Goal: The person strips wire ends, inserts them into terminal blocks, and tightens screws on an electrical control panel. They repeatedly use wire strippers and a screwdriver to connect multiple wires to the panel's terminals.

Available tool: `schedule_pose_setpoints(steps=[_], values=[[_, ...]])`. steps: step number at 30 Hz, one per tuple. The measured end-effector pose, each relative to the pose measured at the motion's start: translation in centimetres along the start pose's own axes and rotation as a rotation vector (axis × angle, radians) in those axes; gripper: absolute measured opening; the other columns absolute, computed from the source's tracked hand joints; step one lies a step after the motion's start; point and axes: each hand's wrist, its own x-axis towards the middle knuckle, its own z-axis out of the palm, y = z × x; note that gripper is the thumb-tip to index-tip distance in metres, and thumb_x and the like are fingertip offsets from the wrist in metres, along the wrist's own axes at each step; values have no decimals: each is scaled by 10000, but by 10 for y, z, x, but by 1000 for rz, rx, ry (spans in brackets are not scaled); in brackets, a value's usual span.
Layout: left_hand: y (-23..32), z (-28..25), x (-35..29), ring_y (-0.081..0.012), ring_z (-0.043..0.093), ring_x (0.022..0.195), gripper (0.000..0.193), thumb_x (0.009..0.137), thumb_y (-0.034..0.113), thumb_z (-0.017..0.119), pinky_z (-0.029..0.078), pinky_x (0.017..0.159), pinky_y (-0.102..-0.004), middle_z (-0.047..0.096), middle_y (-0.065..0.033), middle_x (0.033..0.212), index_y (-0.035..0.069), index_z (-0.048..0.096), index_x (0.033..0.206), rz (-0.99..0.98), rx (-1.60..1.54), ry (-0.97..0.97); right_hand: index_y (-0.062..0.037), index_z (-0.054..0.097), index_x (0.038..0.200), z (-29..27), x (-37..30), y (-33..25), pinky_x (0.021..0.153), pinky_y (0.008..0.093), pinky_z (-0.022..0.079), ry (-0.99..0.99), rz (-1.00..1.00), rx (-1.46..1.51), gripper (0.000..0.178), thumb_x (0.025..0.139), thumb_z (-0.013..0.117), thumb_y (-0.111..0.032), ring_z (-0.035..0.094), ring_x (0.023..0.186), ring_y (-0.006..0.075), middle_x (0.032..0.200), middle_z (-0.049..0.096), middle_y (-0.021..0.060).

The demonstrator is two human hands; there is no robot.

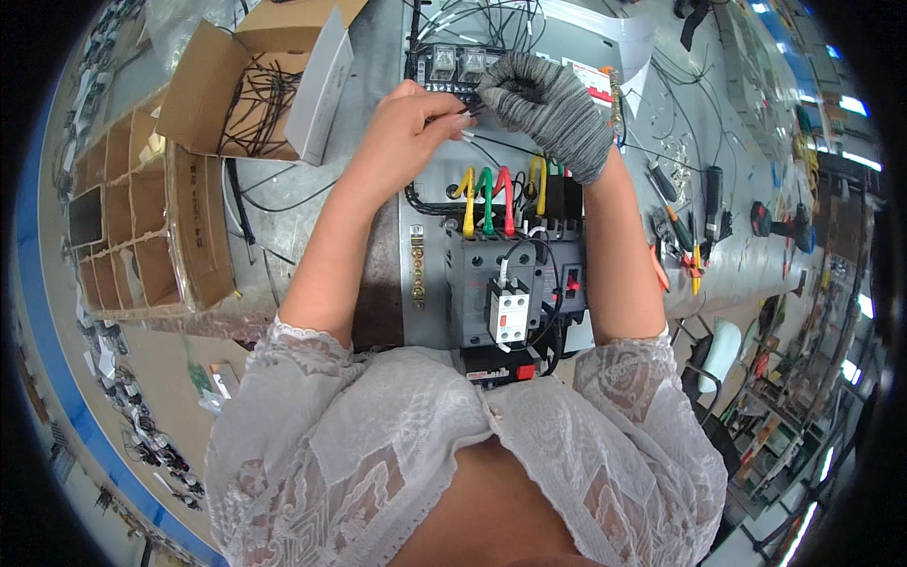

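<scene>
My bare left hand [402, 132] is closed in a pinch, with the white-sleeved end of a thin wire at its fingertips. My right hand [553, 109], in a grey knitted glove, has its fingers curled together just beside it; what they grip is hidden. Both hands are over a terminal row below two clear-cased relays [444, 62] on a grey metal mounting plate [435, 175]. A black wire [510, 145] with a white end sleeve runs below the right hand. Nearer me, yellow, green and red wires [487, 200] loop into a dark grey contactor [472, 283].
Left of the plate, an open cardboard box [255, 80] holds short black wires, beside a divided carton [156, 227]. Screwdrivers [713, 194] and pliers lie to the right, with a power drill [784, 225] farther off. A white auxiliary block [510, 314] sits on the contactor.
</scene>
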Motion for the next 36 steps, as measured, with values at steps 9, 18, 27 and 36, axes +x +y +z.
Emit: schedule_pose_setpoints(steps=[9,18,27,36], values=[[-3,-2,1,-184,493,844,169,871,190,608,412,778,-311,648,-24,763,51,701,889,47,15,-14,-17,643,1054,-11,2,-12,669,243,512,-49,118,-179,250,880,657,-197,611,691,93,826,666,20],[0,1,2,-235,504,799,157,835,230,637,412,739,-352,636,-32,706,80,682,817,33,40,31,-14,656,994,-2,3,9,734,267,520,-85,-3,-300,204,826,704,-119,612,781,94,868,680,36],[0,2,-1,-233,512,808,155,838,226,634,407,752,-358,630,-26,709,83,660,782,27,46,32,-34,658,951,2,-4,-19,716,330,528,-31,-146,-738,266,740,741,-173,658,777,247,836,674,118],[4,2,-3,-219,514,810,124,837,202,630,390,768,-343,634,-12,709,85,670,827,61,106,49,-60,634,880,8,-3,-15,713,406,512,-46,-228,-884,208,763,681,-226,620,785,334,806,638,137]])
